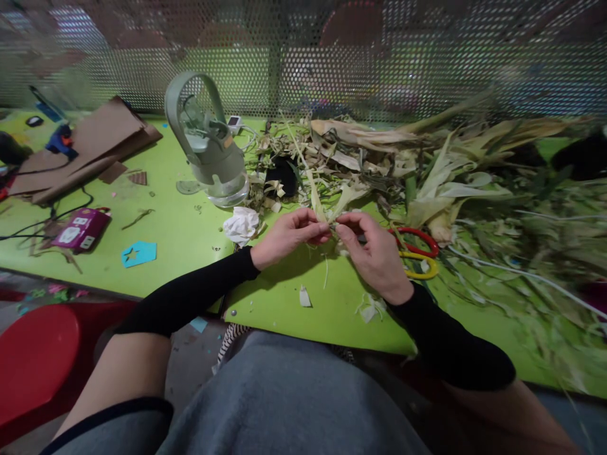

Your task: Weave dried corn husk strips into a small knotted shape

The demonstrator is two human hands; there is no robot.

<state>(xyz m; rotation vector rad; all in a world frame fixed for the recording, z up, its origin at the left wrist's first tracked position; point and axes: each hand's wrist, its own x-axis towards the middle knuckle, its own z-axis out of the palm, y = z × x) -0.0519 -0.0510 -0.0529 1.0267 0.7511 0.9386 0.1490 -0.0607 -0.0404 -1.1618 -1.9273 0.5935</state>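
Note:
Between my two hands is a pale green piece of corn husk, its strips fanning upward and away from me. My left hand pinches its lower end with thumb and fingers. From the other side, my right hand grips the same husk, thumb against the fingertips. The exact spot where the fingers meet is partly hidden. Just right of my right hand lie scissors with one red and one yellow handle loop; their blades are hidden. Small husk scraps lie on the green table below my hands.
A heap of corn husks spreads over the table's back and right. A sage-green water bottle stands behind crumpled white tissue. Brown paper, a purple box and a blue paper pentagon lie left. A perforated screen borders the back.

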